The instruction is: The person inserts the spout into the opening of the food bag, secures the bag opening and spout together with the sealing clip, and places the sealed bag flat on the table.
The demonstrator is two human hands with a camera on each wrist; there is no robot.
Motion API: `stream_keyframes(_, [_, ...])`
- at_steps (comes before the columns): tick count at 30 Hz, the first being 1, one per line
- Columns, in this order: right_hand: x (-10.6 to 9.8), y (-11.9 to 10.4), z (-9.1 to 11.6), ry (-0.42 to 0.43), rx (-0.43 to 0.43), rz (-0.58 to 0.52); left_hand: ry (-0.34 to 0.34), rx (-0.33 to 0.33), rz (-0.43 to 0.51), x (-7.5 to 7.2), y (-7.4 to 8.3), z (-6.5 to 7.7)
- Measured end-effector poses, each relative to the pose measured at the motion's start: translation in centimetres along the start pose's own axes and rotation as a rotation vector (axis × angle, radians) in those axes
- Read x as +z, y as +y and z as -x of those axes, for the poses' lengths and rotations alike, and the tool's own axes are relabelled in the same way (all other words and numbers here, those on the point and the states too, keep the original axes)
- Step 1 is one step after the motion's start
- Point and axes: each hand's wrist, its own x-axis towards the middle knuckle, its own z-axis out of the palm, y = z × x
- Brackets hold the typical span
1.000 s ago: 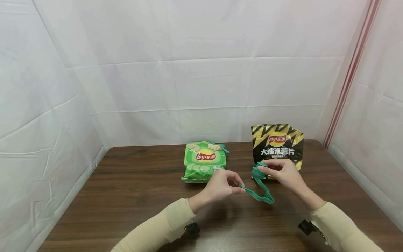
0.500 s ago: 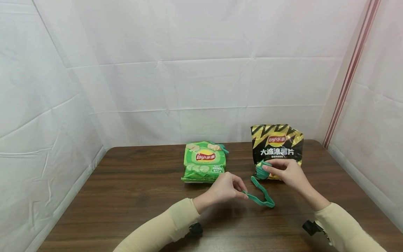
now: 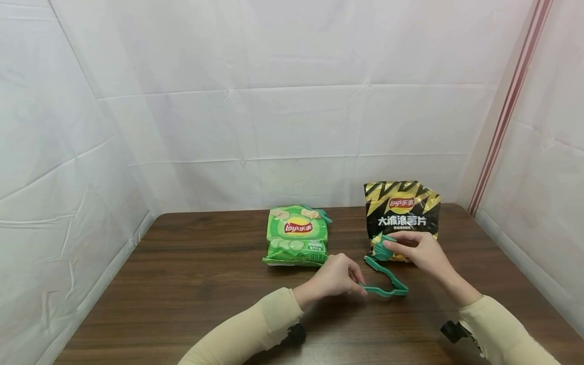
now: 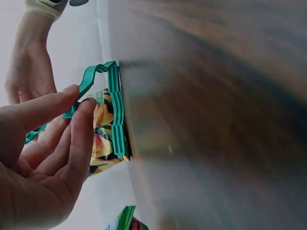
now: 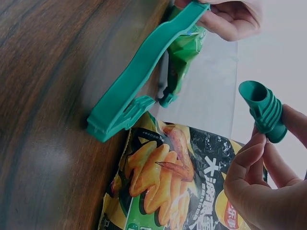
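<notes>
A: Head view. State of the left hand?

B: The left hand (image 3: 339, 276) has thumb and fingers brought together on one end of a long green clip (image 3: 402, 291). The clip is bent into a V, its bend towards the right and its other end near the foot of a black chip bag (image 3: 401, 213).

A: The right hand?

B: The right hand (image 3: 417, 248) pinches a ribbed green spout (image 3: 384, 251) in front of the black bag's lower left part. That bag stands on the wooden table (image 3: 196, 268).

A: Other items?

B: A green chip bag (image 3: 297, 233) rests on the table beyond the left hand; a green piece (image 3: 325, 216) shows at its far right corner. White sheeting (image 3: 292, 126) hangs behind the table.

A: Left wrist view?

B: Thumb and fingertip meet on the clip's strip. Its ribbed arm runs close along the tabletop; whether it touches the wood I cannot tell.

A: Right wrist view?

B: The spout, with a round hollow mouth, is held at its narrower end between thumb and fingers, well apart from the clip. At the top edge, the left hand's fingers hold the clip's end; the bend hangs lower, near the table.
</notes>
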Motion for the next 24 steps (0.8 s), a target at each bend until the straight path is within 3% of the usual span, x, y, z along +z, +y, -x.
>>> stream_keyframes(7, [-0.1,0.2,0.1,-0.013,0.024,0.016,-0.051,-0.079,0.082,0.5,0.2,-0.6])
stream_keyframes(15, [-0.5,0.3,0.1,0.001,0.030,0.038,-0.095,-0.233,0.324,1.0,0.1,-1.2])
stream_keyframes(24, [-1.0,0.5,0.1,-0.002,0.035,0.046,-0.153,-0.267,0.439,1.2,-0.4,-1.5])
